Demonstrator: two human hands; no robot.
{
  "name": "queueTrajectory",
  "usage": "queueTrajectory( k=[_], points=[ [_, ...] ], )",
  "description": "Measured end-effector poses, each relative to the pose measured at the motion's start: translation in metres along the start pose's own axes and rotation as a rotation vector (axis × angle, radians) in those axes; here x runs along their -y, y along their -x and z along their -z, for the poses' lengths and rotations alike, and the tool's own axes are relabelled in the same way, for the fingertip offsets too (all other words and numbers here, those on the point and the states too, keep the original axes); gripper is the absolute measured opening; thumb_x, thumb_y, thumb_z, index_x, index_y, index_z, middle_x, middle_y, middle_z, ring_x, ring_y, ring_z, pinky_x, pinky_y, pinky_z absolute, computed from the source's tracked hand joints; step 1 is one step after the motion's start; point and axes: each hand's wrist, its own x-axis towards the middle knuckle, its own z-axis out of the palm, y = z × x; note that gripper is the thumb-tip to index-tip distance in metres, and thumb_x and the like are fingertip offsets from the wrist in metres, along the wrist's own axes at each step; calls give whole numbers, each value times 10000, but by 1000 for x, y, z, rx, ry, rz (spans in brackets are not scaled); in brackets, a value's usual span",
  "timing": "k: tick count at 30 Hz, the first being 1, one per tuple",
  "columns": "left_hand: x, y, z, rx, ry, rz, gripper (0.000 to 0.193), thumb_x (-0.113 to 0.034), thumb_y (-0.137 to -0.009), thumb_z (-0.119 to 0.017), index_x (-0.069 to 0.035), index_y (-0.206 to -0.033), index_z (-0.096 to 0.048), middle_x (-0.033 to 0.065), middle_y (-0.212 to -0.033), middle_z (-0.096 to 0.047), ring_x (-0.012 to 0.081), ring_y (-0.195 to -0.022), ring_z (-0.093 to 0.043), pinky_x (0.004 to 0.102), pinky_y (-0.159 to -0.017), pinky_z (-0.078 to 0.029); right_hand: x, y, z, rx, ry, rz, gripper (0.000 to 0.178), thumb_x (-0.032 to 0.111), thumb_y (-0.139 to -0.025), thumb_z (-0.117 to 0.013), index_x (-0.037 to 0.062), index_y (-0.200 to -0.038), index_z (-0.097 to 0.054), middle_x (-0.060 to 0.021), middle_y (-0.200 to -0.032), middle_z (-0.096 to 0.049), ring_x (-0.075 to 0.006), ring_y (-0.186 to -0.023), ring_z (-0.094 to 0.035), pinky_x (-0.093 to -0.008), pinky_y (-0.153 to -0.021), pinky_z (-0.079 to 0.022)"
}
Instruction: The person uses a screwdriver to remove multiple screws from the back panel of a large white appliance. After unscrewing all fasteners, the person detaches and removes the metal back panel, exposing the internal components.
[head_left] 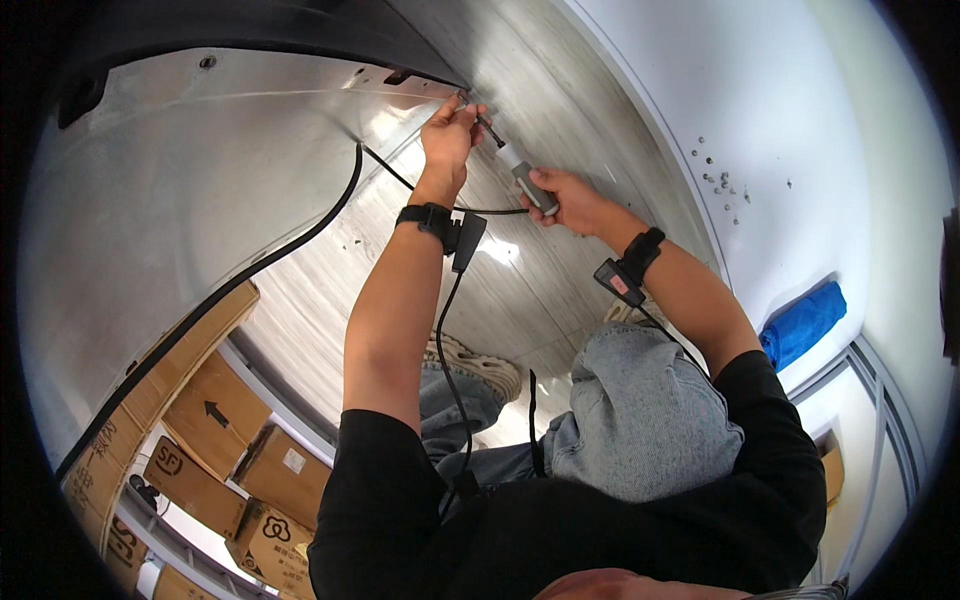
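My right hand point(565, 200) is wrapped around the grey-and-white handle of a screwdriver point(518, 172). Its dark shaft slants up and left toward my left hand point(452, 135). The fingers of that hand are closed near the shaft's tip, at the corner of a large pale metal panel point(230, 150). What they pinch is too small and covered to name. Along the panel's upper edge run small holes and a dark slot. A black cable point(340, 205) lies across the panel, and a thinner one runs behind my left wrist toward the screwdriver handle.
Several small screws point(722, 182) lie scattered on the white surface at the right, with a rolled blue cloth point(803, 326) nearer me. Cardboard boxes point(215, 415) are stacked at lower left. Straps with small black devices and cords are on both wrists. Below is a grey wood-look floor point(535, 290).
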Motion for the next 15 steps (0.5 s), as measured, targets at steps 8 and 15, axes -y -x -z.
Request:
queueTrajectory(
  k=[8, 15],
  points=[
    [1, 7, -1, -78, -30, 11, 384, -80, -895, -568, 2, -1252, -452, 91, -968, -665, 136, -725, -628, 227, -595, -496, 0, 1, -4, 126, -138, -95, 305, 345, -951, -448, 70, -1059, -525, -59, -806, -581, -136, -615, -544, -252, -477, -382],
    [-1, 11, -4, -96, -65, -4, 425, -65, -864, -615, 33, -1243, -448, 97, -931, -646, 172, -732, -643, 245, -605, -519, 4, -12, -19, -207, 381, 37, 387, 248, -869, -613, 24, -1136, -444, -76, -807, -576, -170, -685, -574, -315, -540, -462]
  ],
)
